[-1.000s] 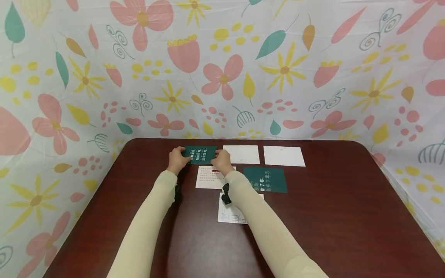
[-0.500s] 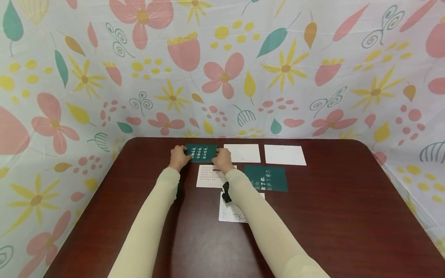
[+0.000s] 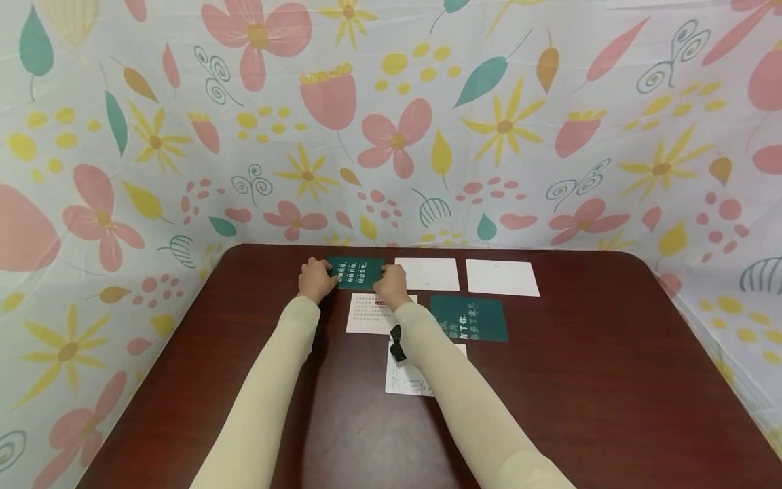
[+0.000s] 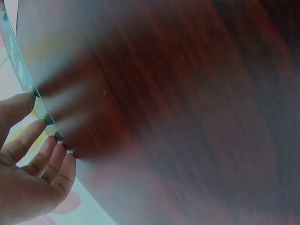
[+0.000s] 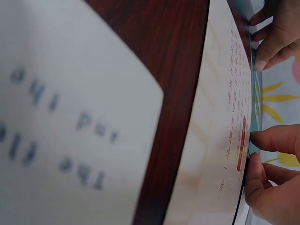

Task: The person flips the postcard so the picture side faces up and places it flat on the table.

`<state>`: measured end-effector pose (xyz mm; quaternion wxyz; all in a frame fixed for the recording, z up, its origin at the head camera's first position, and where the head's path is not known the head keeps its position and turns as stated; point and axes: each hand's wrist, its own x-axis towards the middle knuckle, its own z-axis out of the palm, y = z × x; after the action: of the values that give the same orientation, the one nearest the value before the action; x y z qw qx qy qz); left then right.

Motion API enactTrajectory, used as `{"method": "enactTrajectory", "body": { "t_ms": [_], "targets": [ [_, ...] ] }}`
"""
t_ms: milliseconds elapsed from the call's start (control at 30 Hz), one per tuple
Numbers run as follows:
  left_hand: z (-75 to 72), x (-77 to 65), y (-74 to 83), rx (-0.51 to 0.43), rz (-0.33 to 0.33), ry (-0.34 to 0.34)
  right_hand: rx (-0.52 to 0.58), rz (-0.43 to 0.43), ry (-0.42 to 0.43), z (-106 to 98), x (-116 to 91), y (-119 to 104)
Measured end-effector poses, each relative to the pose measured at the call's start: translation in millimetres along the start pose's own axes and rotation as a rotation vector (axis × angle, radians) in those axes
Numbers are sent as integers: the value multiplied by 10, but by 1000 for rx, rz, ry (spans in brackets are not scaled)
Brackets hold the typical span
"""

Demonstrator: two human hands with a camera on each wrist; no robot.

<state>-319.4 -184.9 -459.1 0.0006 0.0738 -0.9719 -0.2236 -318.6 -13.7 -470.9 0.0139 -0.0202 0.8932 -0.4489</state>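
Note:
At the back of the table, both hands hold a dark green card (image 3: 360, 273) printed with white characters. My left hand (image 3: 315, 280) has its fingers at the card's left end; in the left wrist view the thumb (image 4: 21, 107) meets the edge while the fingertips come down at the tabletop. At the opposite end, my right hand (image 3: 392, 285) pinches the card's edge between thumb and finger, as the right wrist view shows. Directly in front lies a white card with red print (image 3: 364, 314), partly hidden by the right hand and sleeve.
Two white cards, one left (image 3: 427, 274) and one right (image 3: 502, 277), continue the back row. A second green card (image 3: 489, 319) lies before them. Nearer, a white card with large lettering (image 3: 400, 382) is half covered by the right arm. A flowered cloth (image 3: 397, 142) hangs behind the table.
The hands stay at the green card's two ends and the cards keep their places. Only the head view shifts slightly.

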Motion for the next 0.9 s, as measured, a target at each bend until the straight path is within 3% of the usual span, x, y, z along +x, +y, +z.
{"method": "enactTrajectory", "body": {
  "t_ms": [600, 900],
  "targets": [
    [-12, -52, 69, 36, 31, -12, 8, 8, 40, 7, -26, 0],
    [-20, 11, 0, -48, 55, 26, 47, -97, 51, -149, 23, -22]
  ]
}}
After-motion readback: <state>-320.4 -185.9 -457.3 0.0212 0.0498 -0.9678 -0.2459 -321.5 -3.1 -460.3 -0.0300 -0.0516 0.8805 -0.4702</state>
